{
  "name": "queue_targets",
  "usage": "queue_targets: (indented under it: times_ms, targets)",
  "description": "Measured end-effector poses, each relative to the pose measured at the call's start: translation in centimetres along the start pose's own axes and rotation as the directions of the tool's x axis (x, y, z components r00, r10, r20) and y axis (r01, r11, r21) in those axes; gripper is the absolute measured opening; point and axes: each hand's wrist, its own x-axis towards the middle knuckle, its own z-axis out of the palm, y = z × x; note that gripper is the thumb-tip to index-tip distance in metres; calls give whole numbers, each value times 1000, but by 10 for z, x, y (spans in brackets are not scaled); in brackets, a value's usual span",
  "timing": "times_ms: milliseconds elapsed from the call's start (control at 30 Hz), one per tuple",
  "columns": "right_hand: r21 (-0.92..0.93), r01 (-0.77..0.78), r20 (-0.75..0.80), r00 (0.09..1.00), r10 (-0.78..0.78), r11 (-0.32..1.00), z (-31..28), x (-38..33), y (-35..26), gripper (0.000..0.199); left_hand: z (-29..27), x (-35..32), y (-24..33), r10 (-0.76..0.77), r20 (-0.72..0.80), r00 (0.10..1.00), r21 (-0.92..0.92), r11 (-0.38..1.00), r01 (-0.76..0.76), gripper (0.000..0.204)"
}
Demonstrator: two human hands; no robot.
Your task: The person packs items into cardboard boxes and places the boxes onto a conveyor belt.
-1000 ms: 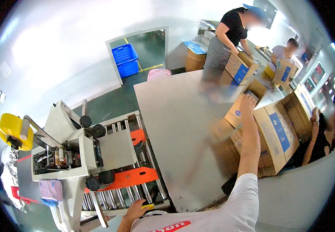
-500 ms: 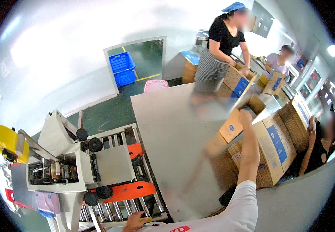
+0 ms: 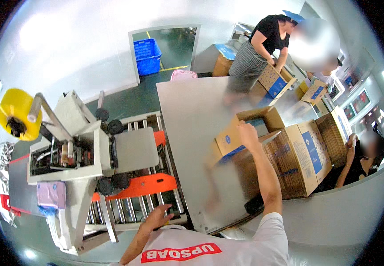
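My right hand grips the upper edge of an open cardboard box with a blue printed band, its fingers closed over the rim. Something light grey-blue shows inside, too little of it to name. The box stands on the pale worktable, next to a stack of flat-folded cartons. At the table's near left corner, my left hand is beside the roller conveyor, fingers stretched out and nothing in them.
A carton-taping machine with a yellow tape roll and orange guide rails stands at left. Across the table a person handles another carton; a second person sits farther back. At right another person reaches toward the stack.
My right hand has drawn the box leftward across the table, away from over the carton stack. My left hand and forearm have come farther into view by the conveyor.
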Motion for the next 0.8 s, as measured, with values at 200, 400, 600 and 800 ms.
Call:
queue_targets:
  times_ms: [200, 400, 600, 800]
  targets:
    - [180, 244, 35, 967, -254, 953, -14, -39, -128, 25, -8, 61, 47, 272, -91, 958, 86, 960, -265, 68]
    - [414, 227, -73, 974, -216, 881, -24, -62, -198, 28, -44, 134, 104, 442, -339, 830, 148, 897, -417, 104]
    - [557, 137, -421, 897, 137, 819, -35, -73, -62, 58, -66, 150, 124, 363, -400, 841, 166, 932, -323, 107]
    - [906, -113, 31, 979, 201, 407, 0, -101, 0, 65, -70, 181, 107, 482, -457, 748, 339, 872, -354, 103]
